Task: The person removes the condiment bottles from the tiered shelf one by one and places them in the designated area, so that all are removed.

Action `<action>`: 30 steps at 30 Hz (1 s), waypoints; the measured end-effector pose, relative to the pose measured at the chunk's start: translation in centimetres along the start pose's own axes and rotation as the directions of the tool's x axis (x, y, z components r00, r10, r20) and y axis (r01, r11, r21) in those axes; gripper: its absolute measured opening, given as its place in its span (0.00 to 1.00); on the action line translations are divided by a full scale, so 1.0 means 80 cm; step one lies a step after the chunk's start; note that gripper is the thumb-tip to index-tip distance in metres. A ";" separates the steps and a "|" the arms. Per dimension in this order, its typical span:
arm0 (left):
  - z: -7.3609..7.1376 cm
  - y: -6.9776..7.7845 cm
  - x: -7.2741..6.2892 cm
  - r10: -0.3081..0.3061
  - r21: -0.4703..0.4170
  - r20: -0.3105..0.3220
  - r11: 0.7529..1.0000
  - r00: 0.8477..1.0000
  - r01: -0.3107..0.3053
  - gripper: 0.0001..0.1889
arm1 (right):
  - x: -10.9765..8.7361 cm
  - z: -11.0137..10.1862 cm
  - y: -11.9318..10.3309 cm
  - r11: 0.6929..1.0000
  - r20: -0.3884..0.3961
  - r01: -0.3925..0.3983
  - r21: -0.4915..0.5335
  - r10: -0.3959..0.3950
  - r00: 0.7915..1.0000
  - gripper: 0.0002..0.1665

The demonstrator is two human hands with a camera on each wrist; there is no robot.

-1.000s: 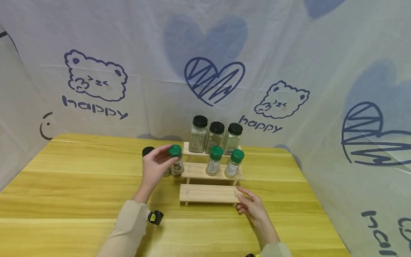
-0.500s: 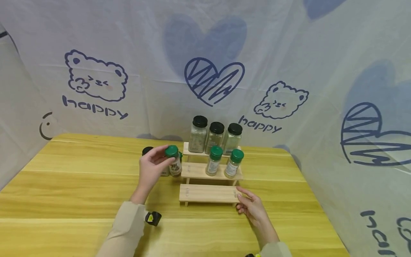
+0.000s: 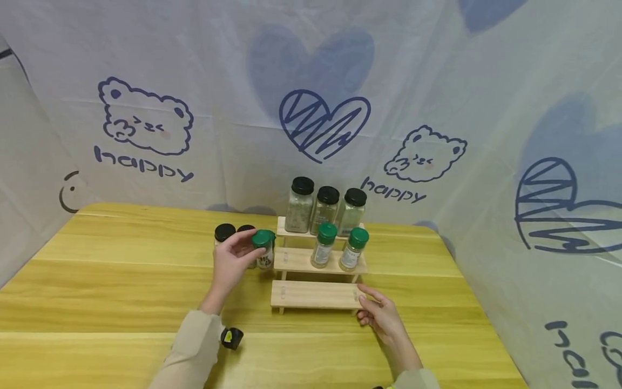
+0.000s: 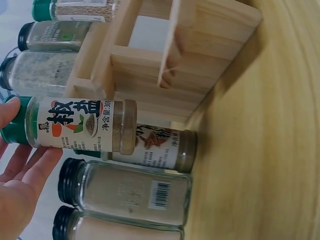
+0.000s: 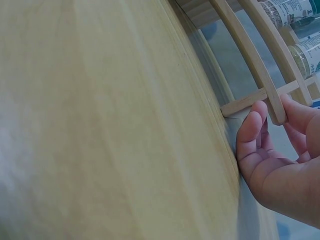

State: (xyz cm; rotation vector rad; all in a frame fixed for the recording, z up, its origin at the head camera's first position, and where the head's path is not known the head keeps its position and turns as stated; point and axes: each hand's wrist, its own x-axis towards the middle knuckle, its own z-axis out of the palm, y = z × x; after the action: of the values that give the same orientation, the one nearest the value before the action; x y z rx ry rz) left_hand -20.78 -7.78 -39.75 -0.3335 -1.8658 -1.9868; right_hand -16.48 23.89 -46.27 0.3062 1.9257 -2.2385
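My left hand (image 3: 232, 265) holds a spice jar (image 4: 75, 125) by its green cap, thumb on one side and fingers on the other. In the left wrist view the jar's base is higher than that of the labelled jar (image 4: 155, 147) behind it. Two black-capped jars (image 4: 135, 192) stand beside them, partly behind the hand in the head view. A three-step wooden spice rack (image 3: 316, 294) is right of this hand. With thumb and fingers, my right hand (image 3: 384, 319) pinches the right end of its lowest step.
Three tall black-capped jars (image 3: 324, 210) stand on the rack's top step. Two green-capped jars (image 3: 351, 256) are on the right part of the middle step. The wooden table (image 3: 121, 281) meets a printed cloth (image 3: 233, 81) behind.
My left hand and its jar have shifted slightly left, then down. A green cap behind the jar and a second black cap have come into view. My right hand stays put.
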 end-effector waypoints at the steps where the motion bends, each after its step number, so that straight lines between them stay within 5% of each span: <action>1: 0.001 0.002 -0.001 -0.005 0.002 0.000 1.000 1.000 0.005 0.19 | 0.000 0.000 0.000 1.000 0.001 0.000 0.001 0.000 1.000 0.26; 7: 0.003 0.007 -0.004 -0.037 0.016 0.001 0.999 0.999 0.037 0.20 | 0.001 -0.001 0.000 1.000 0.001 0.006 0.012 -0.006 1.000 0.26; 19: -0.001 -0.041 -0.003 -0.033 0.041 0.007 0.999 0.999 0.033 0.20 | 0.001 -0.002 0.000 1.000 0.014 0.005 0.009 -0.005 1.000 0.27; 30: 0.002 -0.047 -0.007 -0.066 0.065 0.020 0.996 0.998 0.065 0.20 | 0.001 -0.003 0.001 1.000 0.026 0.012 0.011 -0.012 1.000 0.26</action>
State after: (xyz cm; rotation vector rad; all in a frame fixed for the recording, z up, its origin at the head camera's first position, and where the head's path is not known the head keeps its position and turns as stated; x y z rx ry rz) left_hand -21.93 -7.43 -43.40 -0.2807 -1.9734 -1.9681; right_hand -16.51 24.14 -46.42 0.2664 1.9081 -2.2494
